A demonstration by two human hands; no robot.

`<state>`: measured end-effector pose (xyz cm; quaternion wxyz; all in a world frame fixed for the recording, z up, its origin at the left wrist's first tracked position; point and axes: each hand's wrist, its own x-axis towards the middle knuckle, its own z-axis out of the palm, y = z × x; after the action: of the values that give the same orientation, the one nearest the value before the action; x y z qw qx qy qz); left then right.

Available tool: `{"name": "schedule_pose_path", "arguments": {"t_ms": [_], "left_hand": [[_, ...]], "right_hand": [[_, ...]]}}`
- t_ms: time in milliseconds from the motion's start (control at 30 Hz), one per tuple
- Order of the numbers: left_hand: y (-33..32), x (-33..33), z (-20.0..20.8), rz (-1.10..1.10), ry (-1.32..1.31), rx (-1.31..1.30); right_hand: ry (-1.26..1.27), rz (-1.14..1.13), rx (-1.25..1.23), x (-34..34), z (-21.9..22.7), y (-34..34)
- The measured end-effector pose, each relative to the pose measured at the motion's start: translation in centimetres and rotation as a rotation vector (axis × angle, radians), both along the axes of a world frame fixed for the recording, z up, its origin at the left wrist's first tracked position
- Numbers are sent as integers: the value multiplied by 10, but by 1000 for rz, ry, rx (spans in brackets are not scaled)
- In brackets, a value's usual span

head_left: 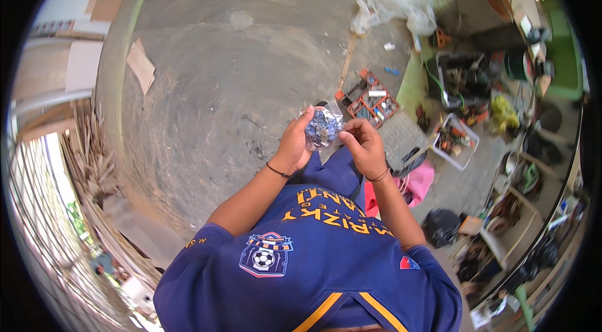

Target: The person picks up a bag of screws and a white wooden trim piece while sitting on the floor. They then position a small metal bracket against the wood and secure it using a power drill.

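Note:
A clear plastic bag [324, 129] full of small blue and silvery pieces is held up in front of my body. The exact kind of the pieces is too small to tell. My left hand [296, 141] is closed around the bag's left side, with the thumb over its upper edge. At the opposite side my right hand [365, 147] pinches the bag's edge between thumb and fingers. Both arms are bent and reach forward over my lap.
An orange toolbox [371, 101] lies opened on the concrete floor [207, 74], next to a grey case [401, 139]. Further right are a clear bin [463, 155] of tools and crowded shelves. Plastic sheeting [395, 9] lies at the back; wood strips [94, 156] are stacked at left.

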<state>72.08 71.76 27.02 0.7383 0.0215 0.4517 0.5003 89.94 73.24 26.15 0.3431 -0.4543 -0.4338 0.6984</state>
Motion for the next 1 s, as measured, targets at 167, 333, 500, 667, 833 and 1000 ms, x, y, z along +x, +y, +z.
{"name": "schedule_pose_path", "arguments": {"t_ms": [167,333,500,667,833,1000], "left_hand": [[-41,17,44,226,-68,67],[-91,10,76,472,-99,73],[-151,-1,81,780,-18,179],[-226,-13,76,1088,-25,165],[-323,-22,82,1342,-20,219],[-432,-19,64,1590,-69,295]], "right_hand": [[95,158,35,3,43,2],[-218,463,703,-31,94,0],[-166,808,1078,-87,121,-35],[-37,1148,1390,-144,123,-103],[126,1387,1498,-197,135,-196],[261,1607,1492,-242,115,-305]]}}
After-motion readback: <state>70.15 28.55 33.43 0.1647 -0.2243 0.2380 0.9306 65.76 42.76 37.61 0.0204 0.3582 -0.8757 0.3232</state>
